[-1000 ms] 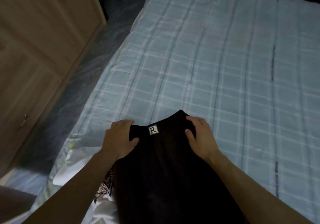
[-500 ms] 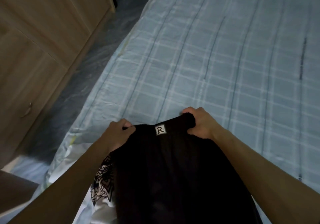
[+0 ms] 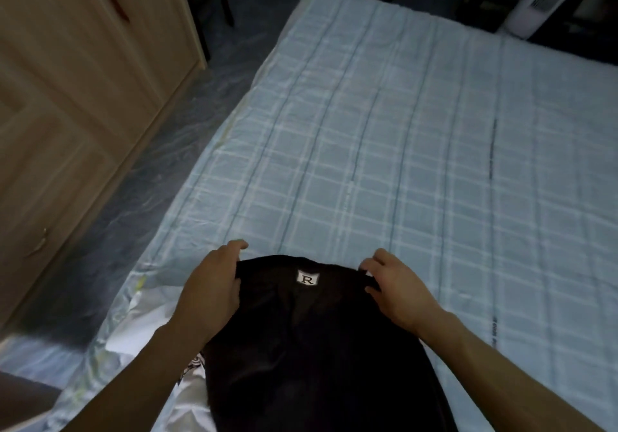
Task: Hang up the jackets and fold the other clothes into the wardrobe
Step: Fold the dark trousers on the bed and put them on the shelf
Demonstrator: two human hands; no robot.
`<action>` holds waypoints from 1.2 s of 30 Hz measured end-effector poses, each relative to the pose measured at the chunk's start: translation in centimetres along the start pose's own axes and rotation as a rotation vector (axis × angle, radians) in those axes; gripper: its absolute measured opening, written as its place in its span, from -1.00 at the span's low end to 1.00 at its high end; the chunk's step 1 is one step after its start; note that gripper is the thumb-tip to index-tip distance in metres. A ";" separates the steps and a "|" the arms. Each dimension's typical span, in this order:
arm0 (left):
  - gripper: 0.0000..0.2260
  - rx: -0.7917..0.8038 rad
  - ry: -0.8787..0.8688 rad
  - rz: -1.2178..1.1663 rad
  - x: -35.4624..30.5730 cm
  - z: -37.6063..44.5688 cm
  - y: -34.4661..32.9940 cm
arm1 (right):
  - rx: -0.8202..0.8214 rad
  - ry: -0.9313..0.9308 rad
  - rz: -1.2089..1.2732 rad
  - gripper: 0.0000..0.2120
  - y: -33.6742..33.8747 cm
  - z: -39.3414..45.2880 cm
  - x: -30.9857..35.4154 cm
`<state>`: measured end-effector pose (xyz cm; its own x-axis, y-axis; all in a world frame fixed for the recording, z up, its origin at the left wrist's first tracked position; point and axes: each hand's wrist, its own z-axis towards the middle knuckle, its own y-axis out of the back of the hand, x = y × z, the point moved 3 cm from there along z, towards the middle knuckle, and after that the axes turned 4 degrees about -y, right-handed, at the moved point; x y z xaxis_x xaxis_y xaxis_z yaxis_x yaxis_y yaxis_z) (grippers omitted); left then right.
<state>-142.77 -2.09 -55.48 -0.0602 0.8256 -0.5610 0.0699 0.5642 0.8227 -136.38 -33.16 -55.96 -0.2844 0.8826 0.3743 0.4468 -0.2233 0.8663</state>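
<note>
A black garment (image 3: 311,348) with a small white "R" label (image 3: 308,278) lies at the near edge of the bed (image 3: 401,164), its collar end pointing away from me. My left hand (image 3: 214,284) grips its far left corner, thumb on top and fingers curled over the edge. On the far right corner, my right hand (image 3: 398,291) pinches the cloth between thumb and fingers. Under the black garment's left side shows a white garment with a black print (image 3: 195,364). The wooden wardrobe (image 3: 83,97) stands to the left, doors closed.
The bed has a light blue checked cover. A strip of grey floor (image 3: 150,180) runs between bed and wardrobe. A white upright appliance (image 3: 535,3) stands beyond the bed's far right corner, with dark furniture legs near it.
My hands moved slightly apart and spread the garment's top edge wider and flatter on the bed. My view tilted up, showing more of the bed's far end.
</note>
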 end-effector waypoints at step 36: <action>-0.89 -0.722 -0.948 0.238 -38.9 -41.3 17.8 | -1.254 -0.069 0.047 -0.77 16.6 -65.0 7.7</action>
<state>-180.34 -24.56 -15.22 0.6517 0.7584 0.0147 -0.6090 0.5116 0.6062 -186.25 -56.91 -17.17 -0.2286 0.8746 0.4276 -0.6682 -0.4604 0.5845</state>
